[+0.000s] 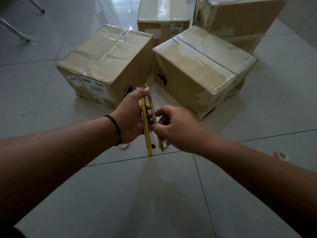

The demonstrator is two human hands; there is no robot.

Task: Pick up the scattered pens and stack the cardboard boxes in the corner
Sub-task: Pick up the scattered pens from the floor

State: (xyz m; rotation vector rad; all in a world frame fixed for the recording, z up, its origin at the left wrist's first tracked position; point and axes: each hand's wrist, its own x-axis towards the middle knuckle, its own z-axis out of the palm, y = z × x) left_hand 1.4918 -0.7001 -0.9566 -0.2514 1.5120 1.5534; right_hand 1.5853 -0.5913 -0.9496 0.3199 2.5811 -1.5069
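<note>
between the two hands, above the floor tiles (154, 194), the left hand (130, 115) grips a bundle of pens (145, 124); the right hand (173, 127) pinches a green pencil (151, 107) beside them. four cardboard boxes (109, 62) sit beyond the fingertips.

The near right cardboard box (202, 71) reads "PICO", upside down, on its lower side, while the white labels on the left box (106, 66) are too blurred to read.
</note>
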